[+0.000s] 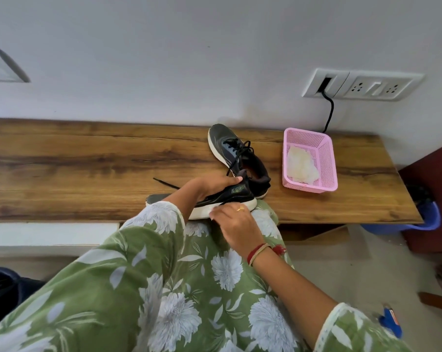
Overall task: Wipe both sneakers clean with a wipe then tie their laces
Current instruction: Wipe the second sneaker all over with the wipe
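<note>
— Black mesh over a thick white sole: that was the near sneaker (230, 196) we held, wasn't it?

— Yes. It lay on its side across the front edge of the long brown wooden table (87, 161), its heel end over our lap, which was covered in green floral cloth.

— And our left hand (214, 185)?

— It came in from above and gripped the shoe at the collar, thumb along the top, fingers curled over the far side.

— Our right hand (233, 222)?

— Its fingers were bunched together at the sole's side wall, pinching a small white wipe (214, 209) against it. The wipe was hard to tell from the white sole, so we could not say how much of it there was.

— The other shoe?

— The second black sneaker (230, 148) stood upright on the table just behind the first, toe toward the wall, its black laces loose. One thin black lace end (166, 184) trailed on the wood to the left of our left wrist.

— Anything else there?

— A pink plastic mesh basket (327, 158) sat to the right of the shoes, apart from them, with a crumpled white wad (302, 165) inside. A white socket panel (362, 85) was on the wall above it, with a black cable (330, 110) hanging down from it.
</note>
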Available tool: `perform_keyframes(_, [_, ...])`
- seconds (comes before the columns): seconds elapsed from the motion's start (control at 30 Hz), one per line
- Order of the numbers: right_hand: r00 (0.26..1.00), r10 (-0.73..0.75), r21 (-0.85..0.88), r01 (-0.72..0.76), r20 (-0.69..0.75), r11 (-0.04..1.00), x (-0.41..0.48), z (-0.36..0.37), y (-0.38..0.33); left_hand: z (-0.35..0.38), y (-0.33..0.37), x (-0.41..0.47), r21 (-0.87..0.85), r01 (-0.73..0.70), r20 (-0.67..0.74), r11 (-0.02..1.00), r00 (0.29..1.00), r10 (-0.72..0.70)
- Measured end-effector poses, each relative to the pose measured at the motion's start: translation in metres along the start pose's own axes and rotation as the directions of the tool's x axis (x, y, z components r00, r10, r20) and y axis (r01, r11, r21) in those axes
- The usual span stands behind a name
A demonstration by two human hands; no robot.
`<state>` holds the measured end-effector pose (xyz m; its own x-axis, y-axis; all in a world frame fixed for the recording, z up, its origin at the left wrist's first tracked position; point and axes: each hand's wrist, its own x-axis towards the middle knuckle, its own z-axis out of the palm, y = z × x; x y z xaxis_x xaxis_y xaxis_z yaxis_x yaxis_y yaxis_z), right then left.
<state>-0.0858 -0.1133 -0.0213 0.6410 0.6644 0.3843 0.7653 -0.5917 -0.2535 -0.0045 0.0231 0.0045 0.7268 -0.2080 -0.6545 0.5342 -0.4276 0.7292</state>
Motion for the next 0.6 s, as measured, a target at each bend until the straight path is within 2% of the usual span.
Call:
perform_keyframes(0.03, [0.985,0.153,0.054,-0.149,-0.077,0.987,0.000,-0.003,0.002,0.001,-0.002,-0.001,-0.029,-0.028,-0.006,0.999,1.000,0.028])
perform_keyframes(0.1, [0.859,0.485,0.208,-0.450,-0.167,0.869,0.005,-0.004,0.008,0.002,-0.005,-0.002,-0.063,-0.065,-0.023,0.996,0.998,0.064])
perform_keyframes(0.13, [0.811,0.560,0.241,-0.517,-0.170,0.822,0.008,-0.004,0.012,0.002,-0.005,-0.001,-0.069,-0.068,-0.025,0.995,0.997,0.066])
perform_keyframes(0.17, [0.802,0.576,0.232,-0.537,-0.158,0.811,0.009,-0.003,0.015,0.003,-0.006,-0.001,-0.073,-0.067,-0.029,0.995,0.997,0.065])
perform_keyframes(0.23, [0.860,0.495,0.185,-0.470,-0.121,0.863,0.009,-0.002,0.015,0.003,-0.007,0.000,-0.095,-0.061,-0.033,0.994,0.998,0.058])
perform_keyframes(0.33, [0.983,0.182,0.039,-0.181,-0.007,0.983,0.005,-0.001,0.004,0.003,-0.007,0.000,-0.110,-0.032,-0.032,0.993,0.999,0.029])
perform_keyframes(0.4, [0.994,-0.024,-0.054,0.031,0.111,0.998,0.003,0.006,-0.001,0.004,-0.007,-0.002,-0.113,-0.014,-0.029,0.994,1.000,0.011])
perform_keyframes(0.43, [0.990,-0.076,-0.070,0.085,0.123,0.994,0.003,0.009,-0.001,0.004,-0.007,-0.003,-0.117,-0.017,-0.035,0.993,0.999,0.013])
perform_keyframes(0.53, [0.995,-0.099,-0.019,0.099,0.007,0.995,0.001,0.001,0.000,0.003,-0.010,-0.003,-0.130,-0.021,-0.029,0.991,0.999,0.017])
perform_keyframes(0.6, [0.992,-0.019,0.036,0.023,-0.123,0.999,-0.003,-0.010,0.003,0.004,-0.010,-0.003,-0.124,-0.046,-0.032,0.991,0.999,0.042])
